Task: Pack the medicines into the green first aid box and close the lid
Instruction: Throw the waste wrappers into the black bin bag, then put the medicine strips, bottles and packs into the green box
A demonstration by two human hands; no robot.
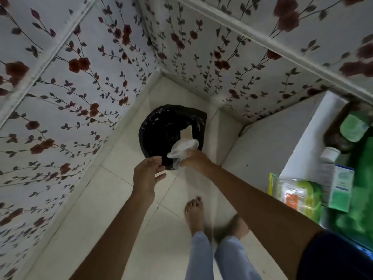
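Observation:
My right hand (pixel 193 158) grips a crumpled clear plastic wrapper (pixel 181 148) over a bin lined with a black bag (pixel 161 130) in the floor corner. A pale scrap (pixel 186 133) lies inside the bin. My left hand (pixel 148 172) hovers beside the bin's near edge, fingers apart and holding nothing. At the right edge, medicines sit on a white surface: a brown bottle with a green cap (pixel 347 128), a white bottle (pixel 330 153), a white and green carton (pixel 339 188) and a green packet (pixel 296 195). Blurred green (pixel 361 209) lies beneath them; I cannot tell whether it is the first aid box.
Floral-papered walls (pixel 80 98) meet in a corner behind the bin. The floor is pale tile (pixel 113 199). My bare feet (pixel 194 213) and light trouser legs stand just behind the bin. The white counter side (pixel 268 146) rises on the right.

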